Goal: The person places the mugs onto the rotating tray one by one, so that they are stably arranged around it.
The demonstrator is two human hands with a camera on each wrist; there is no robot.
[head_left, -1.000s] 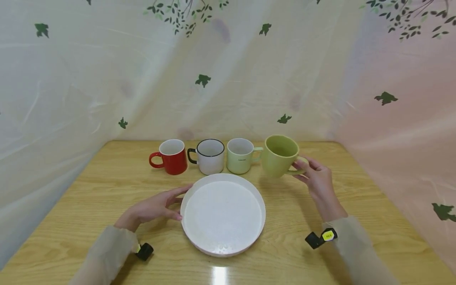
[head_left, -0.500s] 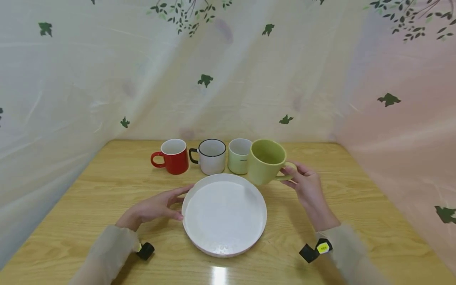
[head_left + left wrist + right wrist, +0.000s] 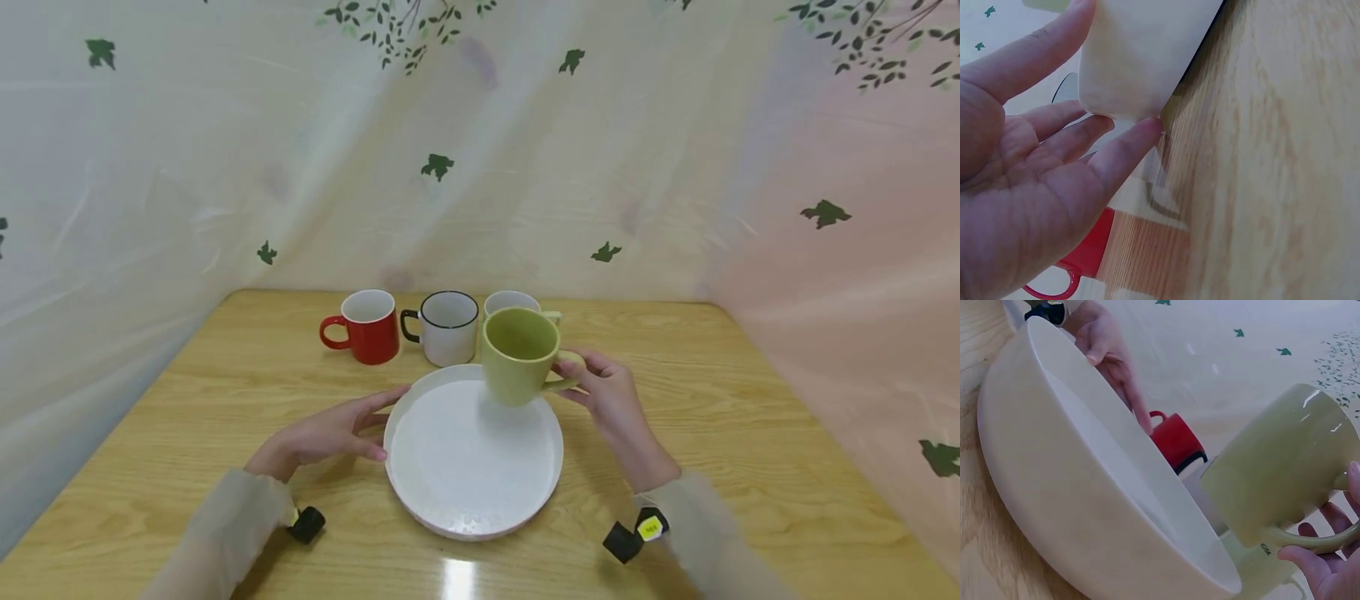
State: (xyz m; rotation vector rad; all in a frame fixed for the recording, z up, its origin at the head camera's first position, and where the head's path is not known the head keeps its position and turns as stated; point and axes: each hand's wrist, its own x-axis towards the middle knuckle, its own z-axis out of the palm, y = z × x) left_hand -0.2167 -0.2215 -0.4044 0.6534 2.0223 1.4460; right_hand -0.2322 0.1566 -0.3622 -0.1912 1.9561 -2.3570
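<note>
My right hand (image 3: 609, 396) pinches the handle of a yellow-green mug (image 3: 517, 362), which is upright and raised over the far rim of a round white tray (image 3: 467, 475). In the right wrist view the same mug (image 3: 1285, 462) shows above the tray's rim, with thumb and fingers at its handle. My left hand (image 3: 330, 433) rests against the tray's left side, fingers and thumb spread along the wall. The left wrist view shows those fingertips touching the tray's outer wall (image 3: 1141, 56). The tray sits on the wooden table.
Behind the tray stand a red mug (image 3: 377, 335), a white mug with a black rim (image 3: 450, 340) and a pale green mug (image 3: 553, 317), partly hidden by the raised mug. A patterned curtain (image 3: 337, 183) hangs along the table's back edge (image 3: 645, 302).
My right hand has carried the yellow-green mug left and toward me, from beside the pale green mug to over the tray's far rim. The left hand has stayed at the tray.
</note>
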